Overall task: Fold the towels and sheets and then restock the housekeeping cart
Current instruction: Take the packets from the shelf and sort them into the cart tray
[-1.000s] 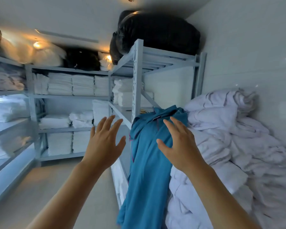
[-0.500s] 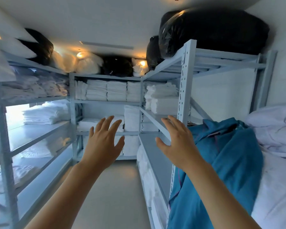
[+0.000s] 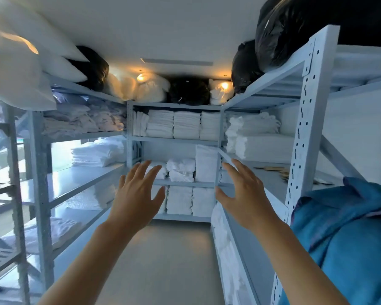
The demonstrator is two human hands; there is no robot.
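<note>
- towels (image 3: 186, 125), folded white, sit in neat stacks on the back rack (image 3: 174, 138), on its upper shelf; more stacks (image 3: 180, 200) fill that rack's lowest shelf, and smaller rumpled bundles (image 3: 180, 170) lie on the shelf between.
- left hand (image 3: 134, 202) is raised in the aisle in front of the back rack, back of the hand to the camera, fingers spread and nearly straight, holding nothing.
- right hand (image 3: 246, 198) is raised just to the right of the left one, fingers spread and slightly bent, thumb out, holding nothing; the two hands are apart and touch no shelf.
- right rack (image 3: 306, 128) meets the back rack at its right end; it carries white linen (image 3: 257, 139) on its upper shelf, and white cloth (image 3: 229, 249) on the bottom shelf.
- blue cloth (image 3: 350, 238) lies heaped against the near post of the right rack, far from the back rack.
- left rack (image 3: 40, 172) runs forward from the back rack's left end, with folded white piles (image 3: 97, 153) on its middle shelf and looser pale linen (image 3: 79, 119) above.
- black bags (image 3: 273, 40) sit on top of the right rack; another black bag (image 3: 188, 91) and pale bundles (image 3: 152, 89) sit on top of the back rack.
- pillows (image 3: 20, 62) top the left rack, blurred.
- floor (image 3: 163, 260) runs from the camera to the back rack.
</note>
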